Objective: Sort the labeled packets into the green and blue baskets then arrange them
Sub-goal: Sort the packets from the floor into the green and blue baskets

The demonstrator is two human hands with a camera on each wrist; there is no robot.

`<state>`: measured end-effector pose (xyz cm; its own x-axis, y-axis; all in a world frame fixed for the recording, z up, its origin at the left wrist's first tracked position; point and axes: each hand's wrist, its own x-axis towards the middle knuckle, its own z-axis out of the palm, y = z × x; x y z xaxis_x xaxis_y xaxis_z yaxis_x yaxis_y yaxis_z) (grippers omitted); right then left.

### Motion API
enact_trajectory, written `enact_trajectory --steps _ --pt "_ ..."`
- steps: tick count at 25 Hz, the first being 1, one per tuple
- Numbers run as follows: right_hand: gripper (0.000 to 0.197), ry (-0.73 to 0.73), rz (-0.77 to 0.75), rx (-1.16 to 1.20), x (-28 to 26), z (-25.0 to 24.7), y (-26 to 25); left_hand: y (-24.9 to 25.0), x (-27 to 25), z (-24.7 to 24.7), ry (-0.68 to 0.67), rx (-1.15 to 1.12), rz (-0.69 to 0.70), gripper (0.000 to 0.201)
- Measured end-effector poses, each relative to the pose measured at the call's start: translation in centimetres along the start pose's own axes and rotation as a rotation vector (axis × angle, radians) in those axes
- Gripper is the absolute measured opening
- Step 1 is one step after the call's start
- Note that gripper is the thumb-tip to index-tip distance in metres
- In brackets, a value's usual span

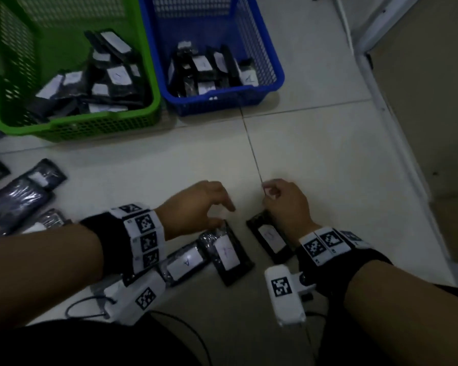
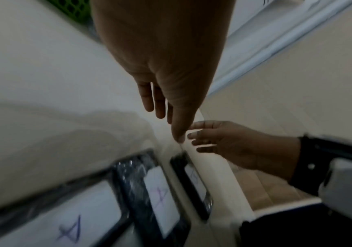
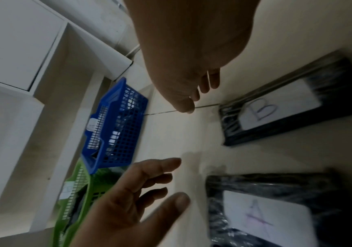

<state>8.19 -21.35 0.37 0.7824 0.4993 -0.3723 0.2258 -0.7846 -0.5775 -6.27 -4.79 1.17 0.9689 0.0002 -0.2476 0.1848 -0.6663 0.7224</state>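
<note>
Three black packets with white labels lie on the floor tiles below my hands. One marked B [image 1: 271, 240] [image 3: 280, 107] lies under my right hand [image 1: 283, 202]. One marked A [image 1: 226, 253] [image 3: 266, 215] lies just below my left hand [image 1: 204, 207], and a second A packet [image 1: 185, 262] [image 2: 65, 217] is beside my left wrist. Both hands hover a little above the floor with fingers loose and hold nothing. The green basket [image 1: 90, 128] and the blue basket [image 1: 222, 101] stand side by side beyond them, each with several labeled packets piled inside.
More black packets [image 1: 19, 196] lie scattered on the floor at the far left. A white door frame [image 1: 394, 128] runs along the right, and white cabinets [image 3: 12, 50] stand behind the baskets. A thin cable [image 1: 85, 307] loops near my left forearm.
</note>
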Motion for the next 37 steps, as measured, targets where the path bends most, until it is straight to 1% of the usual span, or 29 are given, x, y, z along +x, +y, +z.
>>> enact_trajectory --steps 2,3,4,5,6,9,11,12,14,16,19,20,21,22,23,25,26,27,30,33,35,37 --pt "0.046 -0.045 0.079 -0.126 -1.6 -0.2 2.4 0.0 0.1 2.7 -0.155 0.057 -0.023 0.066" --pt "0.057 -0.093 0.113 -0.166 -2.3 -0.1 3.2 -0.1 0.2 3.6 -0.201 0.091 -0.014 0.076" --pt "0.066 -0.137 0.134 -0.188 -3.0 -0.1 3.8 -0.1 0.4 4.2 -0.226 0.121 -0.002 0.081" --pt "0.07 -0.168 0.138 -0.189 -3.3 0.0 4.3 -0.2 0.7 4.4 -0.237 0.147 0.0 0.082" --pt "0.069 -0.187 0.13 -0.18 -3.4 0.3 4.5 -0.3 0.9 4.3 -0.25 0.168 -0.017 0.081" --pt "0.054 -0.205 0.134 -0.144 -2.6 0.9 4.7 -1.2 2.0 3.3 -0.293 0.223 -0.052 0.069" --pt "0.044 -0.234 0.14 -0.147 -1.9 0.9 3.9 -1.7 2.4 2.5 -0.302 0.239 -0.072 0.06" --pt "0.038 -0.249 0.134 -0.132 -1.5 0.7 3.3 -2.0 2.6 1.9 -0.29 0.211 -0.12 0.054" --pt "0.032 -0.294 0.134 -0.042 -0.7 0.4 2.2 -2.4 2.8 0.3 -0.235 0.065 -0.256 0.033" --pt "0.028 -0.306 0.16 0.099 0.4 0.6 1.0 -2.9 2.9 -1.4 -0.16 -0.117 -0.355 0.023" --pt "0.03 -0.246 0.196 0.393 2.7 1.2 -1.4 -3.8 2.1 -4.0 0.011 -0.453 -0.497 0.02" --pt "0.026 -0.234 0.207 0.488 3.4 1.2 -2.8 -4.2 1.6 -4.9 0.06 -0.571 -0.536 0.021" --pt "0.017 -0.236 0.21 0.584 3.8 1.2 -4.2 -4.4 0.9 -5.7 0.096 -0.665 -0.556 0.021" --pt "0.008 -0.252 0.198 0.652 4.4 1.2 -5.9 -4.7 0.0 -6.7 0.14 -0.74 -0.563 0.021" --pt "0.007 -0.258 0.182 0.702 4.7 0.9 -7.4 -4.8 -0.6 -7.5 0.181 -0.805 -0.556 0.021" --pt "0.018 -0.256 0.136 0.778 6.0 1.2 -10.3 -5.2 -2.1 -9.2 0.293 -0.896 -0.529 0.023" --pt "0.025 -0.248 0.113 0.805 6.6 1.4 -11.4 -5.3 -2.7 -10.0 0.344 -0.922 -0.515 0.024" --pt "0.026 -0.243 0.084 0.818 7.3 1.6 -12.8 -5.3 -3.2 -11.0 0.39 -0.934 -0.499 0.025" --pt "0.016 -0.238 -0.01 0.859 8.9 2.2 -17.1 -5.4 -4.3 -14.7 0.52 -0.938 -0.428 0.027" --pt "0.017 -0.222 -0.109 0.873 10.8 3.3 -20.9 -5.9 -4.9 -18.2 0.714 -0.993 -0.382 0.027" --pt "0.025 -0.255 -0.146 0.842 12.3 4.2 -23.2 -6.3 -5.7 -20.3 0.822 -1.025 -0.392 0.027" --pt "0.031 -0.352 -0.161 0.818 13.8 4.9 -25.5 -6.8 -6.8 -22.1 0.875 -1.014 -0.42 0.027"
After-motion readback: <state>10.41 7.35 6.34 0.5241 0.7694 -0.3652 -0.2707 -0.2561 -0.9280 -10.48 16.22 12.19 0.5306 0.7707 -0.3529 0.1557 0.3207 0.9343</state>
